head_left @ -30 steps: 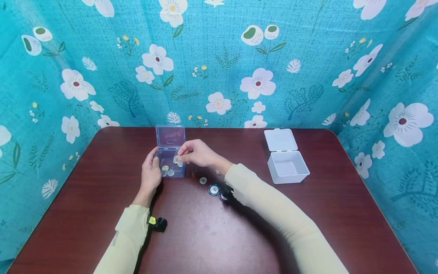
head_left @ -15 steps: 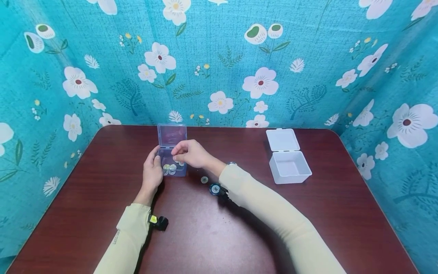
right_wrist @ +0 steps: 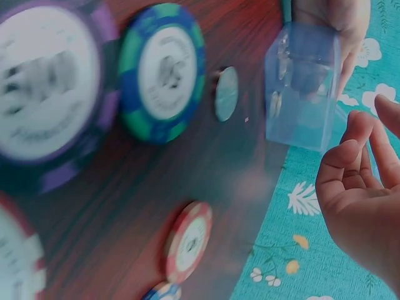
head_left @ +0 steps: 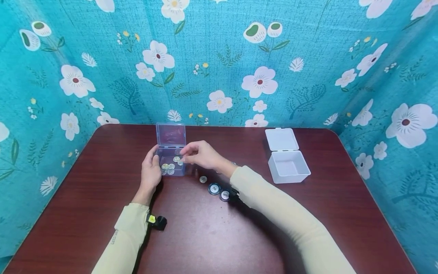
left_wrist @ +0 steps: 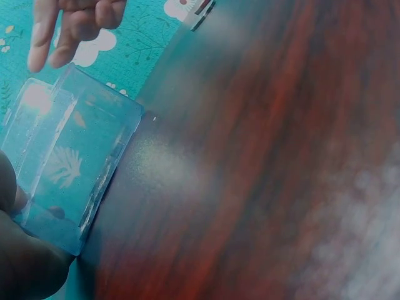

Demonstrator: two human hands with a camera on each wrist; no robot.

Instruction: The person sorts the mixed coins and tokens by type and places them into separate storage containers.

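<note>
A clear plastic box [head_left: 174, 172] with its lid raised stands at the back left, several silvery coins [head_left: 167, 166] lying inside. My left hand [head_left: 151, 169] grips its left side, thumb at the rim. Over the box's right edge hovers my right hand [head_left: 200, 154], fingers loosely bent; the right wrist view shows nothing between thumb and fingertips. One more coin [head_left: 203, 179] lies on the table just right of the box. Beside it are a blue-green poker chip [right_wrist: 164, 74] marked 50 and a purple-black poker chip [right_wrist: 53, 87] marked 500.
A white box [head_left: 289, 171] with its lid up stands at the right rear. Below my right wrist lie a red poker chip [right_wrist: 189, 242] and part of a blue one [right_wrist: 164, 292]. A floral curtain [head_left: 219, 76] hangs behind the table.
My right hand went further left over the clear box, let go of coins there, and came back to its right edge. The left hand keeps its hold on the box.
</note>
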